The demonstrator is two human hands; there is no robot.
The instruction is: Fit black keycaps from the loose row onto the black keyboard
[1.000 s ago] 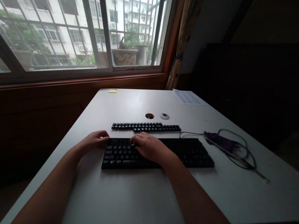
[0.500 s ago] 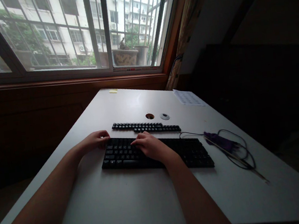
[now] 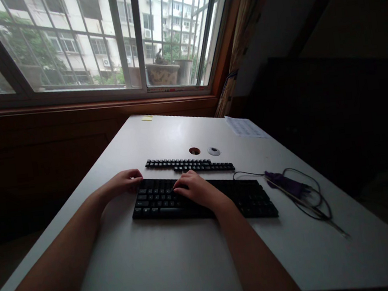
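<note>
Keyboard (image 3: 158, 199): black, flat on the desk (image 3: 151, 259), long side facing the person
Left hand (image 3: 125, 180): at the keyboard's far left corner, thumb and forefinger close together on or just beside it, same spot as half a second ago
Right hand (image 3: 197, 190): over the keyboard's middle, palm down, fingers bent toward its left block of keys
Change: the right fingertips have slid slightly rightward and toward the keyboard's near edge, uncovering a little more of that left block, so the work seems to stay among these keys
Grip: cannot tell whether either hand is clamped on anything; the right fingertips are near together, but the keyboard is too dark to show whether a key sits between them
Keys (image 3: 182, 162): black, in staggered rows just behind the keyboard, apart from it
In the way: the right hand and wrist hide the keyboard's middle
Cord (image 3: 322, 196): from the keyboard's back edge, looping to its right, out of the hands' path
Purple cloth (image 3: 285, 183): bunched to the keyboard's right, beside the cord
Hole (image 3: 194, 151) and ring (image 3: 213, 151): side by side, behind the keyboard, beyond the keys
Paper (image 3: 246, 126): well behind the keyboard, toward its right end
</note>
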